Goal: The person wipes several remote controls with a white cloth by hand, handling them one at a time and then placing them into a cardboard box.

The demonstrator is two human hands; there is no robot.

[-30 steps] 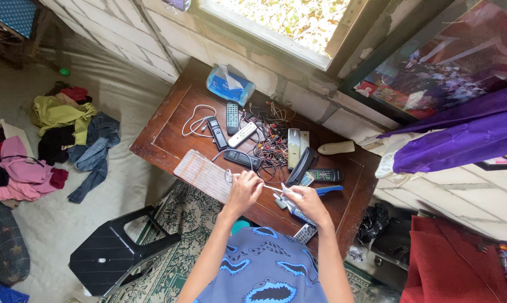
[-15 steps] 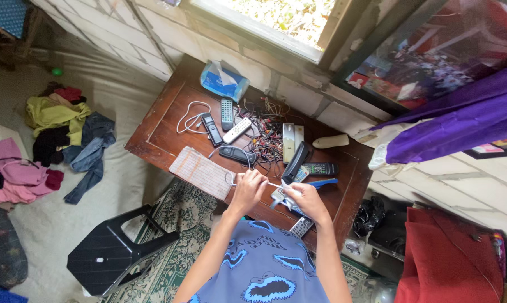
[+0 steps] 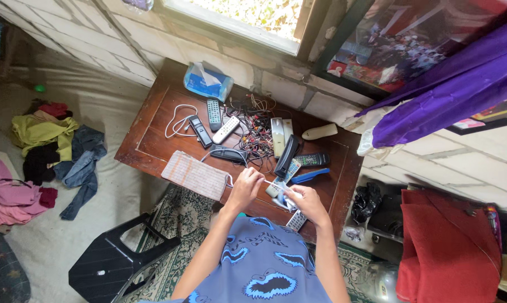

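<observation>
My left hand (image 3: 247, 186) and my right hand (image 3: 305, 202) both pinch a thin white cable (image 3: 274, 184) stretched between them, just above the near edge of a dark wooden table (image 3: 152, 134). The cable trails back past my left hand as a small loop (image 3: 229, 179). Under my right hand lie a small grey remote (image 3: 296, 220) and a blue-handled tool (image 3: 310, 176). A striped cloth (image 3: 196, 174) lies to the left of my left hand.
Several remotes (image 3: 214, 115), a tangle of wires (image 3: 256, 134), a white cable coil (image 3: 178, 119) and a blue tissue pack (image 3: 207, 82) cover the table. A black plastic stool (image 3: 113, 258) stands near left. Clothes (image 3: 46, 140) lie heaped on the floor. Purple fabric (image 3: 450, 101) hangs at right.
The view has shifted, so the table sits further left and higher. My hands keep hold of the white cable and stay close together above the table's near edge.
</observation>
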